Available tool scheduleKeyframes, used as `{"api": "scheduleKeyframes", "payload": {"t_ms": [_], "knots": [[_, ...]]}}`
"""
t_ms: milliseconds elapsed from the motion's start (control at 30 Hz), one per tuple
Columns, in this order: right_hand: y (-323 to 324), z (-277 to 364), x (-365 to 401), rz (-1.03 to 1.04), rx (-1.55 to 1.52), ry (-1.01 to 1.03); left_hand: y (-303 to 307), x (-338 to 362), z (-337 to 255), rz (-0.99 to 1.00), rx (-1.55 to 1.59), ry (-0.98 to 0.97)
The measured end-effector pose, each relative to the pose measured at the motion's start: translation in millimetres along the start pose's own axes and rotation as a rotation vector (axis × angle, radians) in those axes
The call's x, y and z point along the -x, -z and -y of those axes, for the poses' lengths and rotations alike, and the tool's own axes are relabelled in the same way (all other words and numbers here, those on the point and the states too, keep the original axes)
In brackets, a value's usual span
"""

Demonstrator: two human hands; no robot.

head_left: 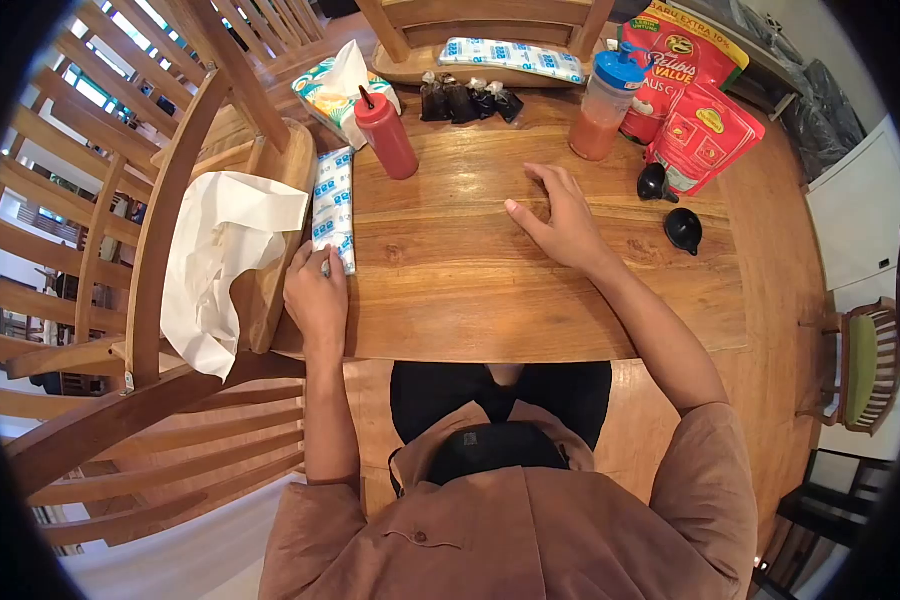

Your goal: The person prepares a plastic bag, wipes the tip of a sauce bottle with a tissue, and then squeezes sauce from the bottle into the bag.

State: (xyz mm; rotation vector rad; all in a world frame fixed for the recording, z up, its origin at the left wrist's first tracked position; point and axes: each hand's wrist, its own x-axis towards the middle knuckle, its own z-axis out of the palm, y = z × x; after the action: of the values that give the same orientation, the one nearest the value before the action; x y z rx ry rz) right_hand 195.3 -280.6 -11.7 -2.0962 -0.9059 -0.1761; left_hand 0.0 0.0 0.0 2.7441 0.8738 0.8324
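My left hand is at the table's left edge, its fingers closed at the lower end of a long white packet with blue print. The packet lies flat, pointing away from me. Over the middle of the table, my right hand is open and holds nothing, thumb and fingers apart. Beyond the packet stands a red squeeze bottle with a pointed nozzle. A clear bottle with a blue lid, partly filled with orange-red sauce, stands past my right hand.
Red sauce pouches stand at the back right, near two black funnels. Small dark tied bags and a tissue pack are at the back. Crumpled white paper lies on the left chair; another printed packet on the far chair.
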Motion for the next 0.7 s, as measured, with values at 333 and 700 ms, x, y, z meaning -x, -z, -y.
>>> {"api": "scheduleKeyframes", "payload": {"t_ms": [333, 700], "knots": [[-4, -3, 1, -0.016, -0.011, 0.056, -2, -11, 12, -0.181, 0.429, 0.184], [-1, 3, 1, -0.003, -0.013, 0.045, 11, 0, 5, -0.285, 0.505, -0.002]]}}
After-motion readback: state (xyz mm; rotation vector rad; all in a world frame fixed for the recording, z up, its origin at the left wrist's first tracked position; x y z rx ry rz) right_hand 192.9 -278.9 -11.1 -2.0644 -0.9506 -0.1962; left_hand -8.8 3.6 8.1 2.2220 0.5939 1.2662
